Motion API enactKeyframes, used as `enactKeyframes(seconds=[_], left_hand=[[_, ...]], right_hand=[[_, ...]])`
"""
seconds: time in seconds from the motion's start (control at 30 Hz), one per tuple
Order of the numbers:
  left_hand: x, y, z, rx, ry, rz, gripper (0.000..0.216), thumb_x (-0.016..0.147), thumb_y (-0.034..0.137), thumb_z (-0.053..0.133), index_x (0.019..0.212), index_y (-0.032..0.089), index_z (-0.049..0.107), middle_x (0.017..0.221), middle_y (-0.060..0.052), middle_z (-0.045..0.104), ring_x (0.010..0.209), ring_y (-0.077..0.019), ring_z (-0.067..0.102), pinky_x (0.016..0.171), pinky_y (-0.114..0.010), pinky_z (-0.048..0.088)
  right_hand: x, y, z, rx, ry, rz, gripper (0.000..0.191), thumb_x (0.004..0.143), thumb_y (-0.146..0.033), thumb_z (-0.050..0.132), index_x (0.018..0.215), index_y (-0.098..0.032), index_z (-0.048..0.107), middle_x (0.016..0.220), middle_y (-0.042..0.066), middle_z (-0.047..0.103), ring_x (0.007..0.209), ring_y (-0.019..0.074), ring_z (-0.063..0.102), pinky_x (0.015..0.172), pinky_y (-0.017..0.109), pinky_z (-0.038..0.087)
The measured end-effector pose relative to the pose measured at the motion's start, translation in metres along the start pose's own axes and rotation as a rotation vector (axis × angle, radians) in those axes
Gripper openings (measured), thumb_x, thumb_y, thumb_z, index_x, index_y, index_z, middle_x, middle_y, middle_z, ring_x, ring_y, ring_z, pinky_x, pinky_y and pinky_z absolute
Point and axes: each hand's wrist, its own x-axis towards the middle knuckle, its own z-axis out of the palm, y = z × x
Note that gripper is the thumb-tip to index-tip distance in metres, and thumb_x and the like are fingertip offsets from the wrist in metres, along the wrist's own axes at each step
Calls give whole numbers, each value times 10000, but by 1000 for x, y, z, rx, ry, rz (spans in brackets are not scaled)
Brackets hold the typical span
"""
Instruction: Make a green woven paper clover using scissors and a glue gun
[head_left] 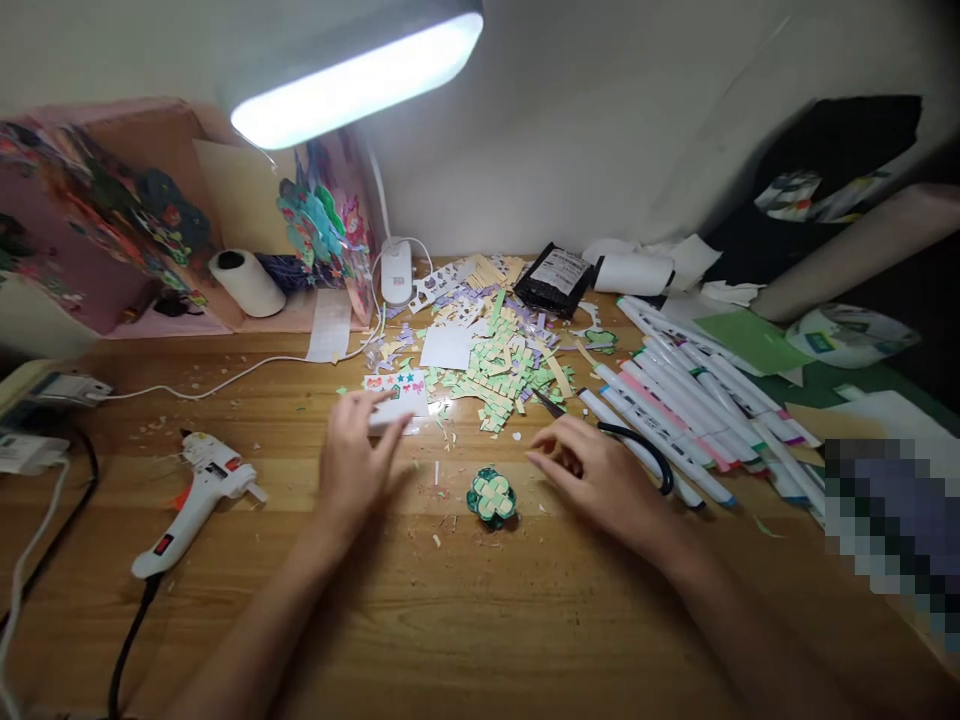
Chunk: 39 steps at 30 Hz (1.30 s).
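Observation:
My left hand (356,455) lies on the wooden desk (480,610) with its fingers stretched toward a small white sticker sheet (397,397), fingertips touching its near edge. My right hand (596,475) rests palm down with fingers loosely spread, just in front of black-handled scissors (641,450); it holds nothing. Between the two hands sits a small woven green and cream paper flower (492,497), untouched.
A heap of green, cream and purple paper scraps (495,360) lies beyond the hands. Several white markers (690,410) fan out at the right. A white glue gun (196,495) with a black cord lies left. A desk lamp (360,80) hangs overhead.

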Motion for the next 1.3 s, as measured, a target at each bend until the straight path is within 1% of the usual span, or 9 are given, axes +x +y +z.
enactKeyframes(seconds=[0.07,0.13,0.37,0.53,0.67,0.83,1.03,1.17,1.3], left_hand=[[13,-18,-3,151,70,-170,492,808,493,580,1140,131,555,1084,-153,559,1027,-305,527,914,-491,405],[20,-33,-2,154,26,-268,591,732,510,652,1155,111,546,1072,-154,574,1017,-316,536,899,-489,410],[18,-44,11,40,-45,-289,450,740,455,643,1074,163,570,843,-29,616,758,-175,594,706,-297,480],[14,-33,10,160,18,-305,537,741,544,607,1095,146,544,1096,-139,529,1070,-310,479,931,-458,372],[11,-28,12,238,5,-333,606,673,580,654,1096,162,539,1146,-152,452,1131,-362,403,952,-504,334],[14,-28,11,-185,98,-368,396,630,456,715,873,184,560,1034,-91,530,1060,-307,482,955,-490,355],[12,-13,-12,-577,78,-355,322,772,476,587,935,199,561,946,-34,657,819,-168,620,741,-280,490],[-5,5,-24,-946,-174,-475,250,691,384,704,840,199,628,828,-23,680,693,-157,625,624,-251,489],[-23,25,-19,-965,-576,-505,236,675,381,711,668,168,610,627,3,603,506,-108,532,451,-199,379]], right_hand=[[-1,14,-7,-93,76,107,86,841,-289,562,836,-204,556,813,49,604,719,200,594,616,310,476],[-3,29,-14,-173,112,162,160,771,-319,617,827,-208,517,846,64,602,789,236,592,685,355,481],[-17,48,-24,-297,104,296,309,608,-382,694,772,-229,483,830,87,626,813,301,612,704,400,469],[-25,45,-21,-294,53,424,221,639,-317,638,783,-227,496,787,78,668,711,290,648,594,373,469],[-22,33,-27,-233,55,454,244,639,-267,608,869,-214,547,779,63,688,683,266,656,567,342,459],[-17,19,-38,-47,229,456,206,647,-278,624,845,-222,605,812,64,686,723,263,643,620,356,470],[-15,9,-33,563,290,343,176,725,-330,671,716,-225,530,725,26,623,626,178,598,577,299,483],[-15,3,-23,819,189,278,233,746,-382,707,694,-217,551,635,14,611,620,181,615,586,305,503],[-23,-10,-2,1049,-13,247,323,718,-398,737,614,-196,507,678,31,645,582,167,617,552,303,499]])
